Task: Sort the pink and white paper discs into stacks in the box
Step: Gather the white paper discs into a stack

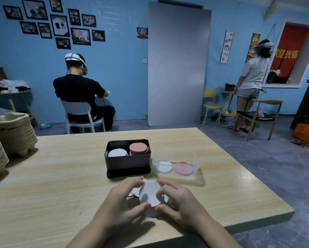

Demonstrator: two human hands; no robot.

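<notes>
Several white paper discs (149, 194) lie bunched on the wooden table in front of me. My left hand (125, 199) and my right hand (177, 199) both grip this bunch from either side, fingers curled on its edges. Behind them stands a dark box (127, 164) holding a white stack (117, 152) on its left and a taller pink stack (139, 148) on its right. To the right of it, a clear plastic box (175, 155) holds one white disc (162, 166) and one pink disc (184, 168).
Stacks of brown pulp trays (12, 129) stand at the table's left edge. The table's right edge (248, 172) drops to the floor. A seated person (82, 93) and a standing person (252, 76) are across the room, with chairs nearby.
</notes>
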